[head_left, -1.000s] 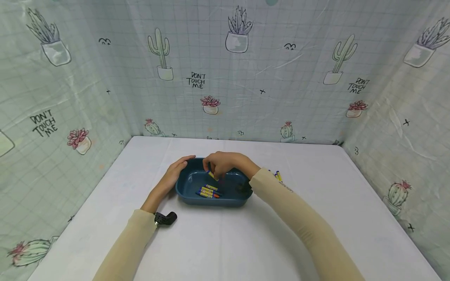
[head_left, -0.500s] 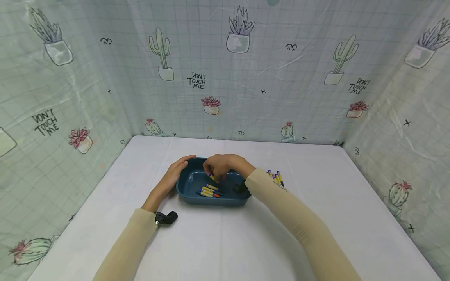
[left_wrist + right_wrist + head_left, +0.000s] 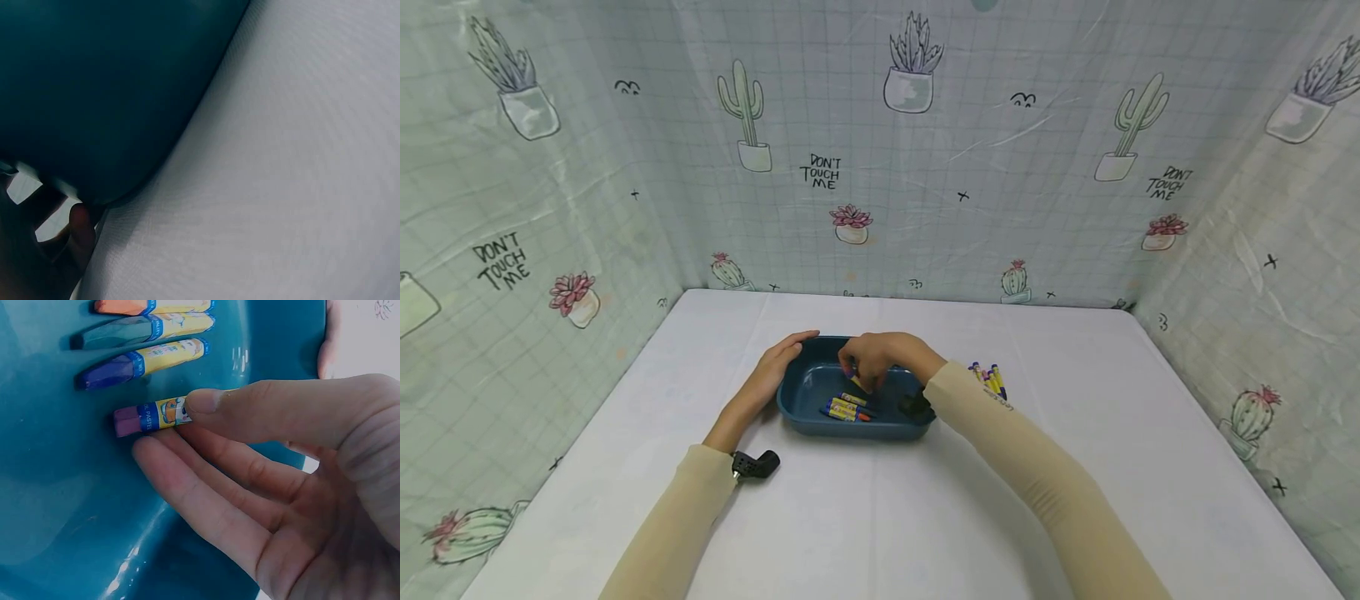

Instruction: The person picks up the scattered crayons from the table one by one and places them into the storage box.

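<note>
Seen from its wrist, the right hand (image 3: 281, 481) pinches a purple crayon (image 3: 153, 417) pointing to nine o'clock, three crayons (image 3: 153, 331) at twelve.

Head view forward-down; wrist views close; all share tray (image 3: 857, 430).

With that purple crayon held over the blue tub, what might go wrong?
The purple crayon could slip, since the right hand only pinches it between thumb and fingers. It might also knock the neighbouring crayons lying close by. And the left hand, against the blue tub, may nudge it.
</note>
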The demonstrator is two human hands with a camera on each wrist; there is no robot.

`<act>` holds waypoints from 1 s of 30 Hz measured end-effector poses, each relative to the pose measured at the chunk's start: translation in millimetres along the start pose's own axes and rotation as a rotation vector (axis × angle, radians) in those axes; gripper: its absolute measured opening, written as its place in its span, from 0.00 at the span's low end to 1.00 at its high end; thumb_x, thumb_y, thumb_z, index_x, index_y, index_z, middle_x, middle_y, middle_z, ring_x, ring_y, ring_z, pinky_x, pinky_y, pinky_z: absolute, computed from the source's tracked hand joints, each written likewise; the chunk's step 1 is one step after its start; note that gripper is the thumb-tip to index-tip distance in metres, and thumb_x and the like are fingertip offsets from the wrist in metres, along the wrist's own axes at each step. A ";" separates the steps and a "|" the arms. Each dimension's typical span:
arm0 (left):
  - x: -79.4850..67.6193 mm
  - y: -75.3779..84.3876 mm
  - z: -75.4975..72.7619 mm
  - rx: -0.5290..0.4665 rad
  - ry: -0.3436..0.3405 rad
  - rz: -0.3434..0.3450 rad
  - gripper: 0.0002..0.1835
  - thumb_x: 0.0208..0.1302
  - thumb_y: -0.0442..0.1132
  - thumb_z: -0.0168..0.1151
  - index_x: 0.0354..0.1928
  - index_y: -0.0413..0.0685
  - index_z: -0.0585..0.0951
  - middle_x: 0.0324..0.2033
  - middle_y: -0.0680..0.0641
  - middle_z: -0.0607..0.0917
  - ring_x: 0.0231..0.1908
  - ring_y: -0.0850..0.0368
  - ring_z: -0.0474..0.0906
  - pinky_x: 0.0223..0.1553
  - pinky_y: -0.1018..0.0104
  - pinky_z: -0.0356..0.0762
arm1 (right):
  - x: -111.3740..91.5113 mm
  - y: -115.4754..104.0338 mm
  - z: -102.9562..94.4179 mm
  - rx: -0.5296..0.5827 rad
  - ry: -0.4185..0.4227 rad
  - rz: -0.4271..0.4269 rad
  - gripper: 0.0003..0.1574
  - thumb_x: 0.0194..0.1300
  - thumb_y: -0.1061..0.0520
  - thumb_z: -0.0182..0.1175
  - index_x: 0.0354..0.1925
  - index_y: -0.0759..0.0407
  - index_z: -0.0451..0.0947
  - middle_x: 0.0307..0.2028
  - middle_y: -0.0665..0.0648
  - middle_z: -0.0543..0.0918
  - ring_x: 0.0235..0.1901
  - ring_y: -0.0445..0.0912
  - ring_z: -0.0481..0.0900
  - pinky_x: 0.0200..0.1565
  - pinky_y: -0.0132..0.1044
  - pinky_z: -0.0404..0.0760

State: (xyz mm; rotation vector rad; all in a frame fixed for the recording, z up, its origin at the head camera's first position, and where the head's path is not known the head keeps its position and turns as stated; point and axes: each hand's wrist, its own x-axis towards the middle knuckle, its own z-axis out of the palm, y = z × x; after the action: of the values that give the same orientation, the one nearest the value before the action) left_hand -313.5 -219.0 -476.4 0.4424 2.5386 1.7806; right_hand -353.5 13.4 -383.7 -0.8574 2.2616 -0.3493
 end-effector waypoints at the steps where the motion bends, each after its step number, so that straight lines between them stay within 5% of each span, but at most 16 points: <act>1: -0.3 -0.4 0.0 0.004 0.004 0.005 0.25 0.86 0.43 0.35 0.77 0.47 0.68 0.78 0.41 0.66 0.80 0.41 0.55 0.81 0.39 0.46 | 0.1 0.3 0.1 0.003 -0.003 0.004 0.22 0.63 0.69 0.68 0.54 0.59 0.78 0.41 0.58 0.80 0.35 0.47 0.82 0.43 0.40 0.90; 30: 0.4 -2.6 0.4 0.019 0.010 0.011 0.25 0.85 0.46 0.35 0.76 0.51 0.69 0.77 0.44 0.68 0.80 0.43 0.57 0.81 0.39 0.48 | 5.9 3.6 5.5 0.013 -0.079 0.075 0.26 0.66 0.66 0.67 0.57 0.44 0.77 0.48 0.58 0.80 0.40 0.49 0.86 0.42 0.40 0.91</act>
State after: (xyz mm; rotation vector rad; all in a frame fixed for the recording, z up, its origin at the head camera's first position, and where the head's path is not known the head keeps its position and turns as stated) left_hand -314.4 -219.4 -478.9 0.4500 2.5674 1.7679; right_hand -354.8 12.1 -392.4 -0.7644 2.2096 -0.2903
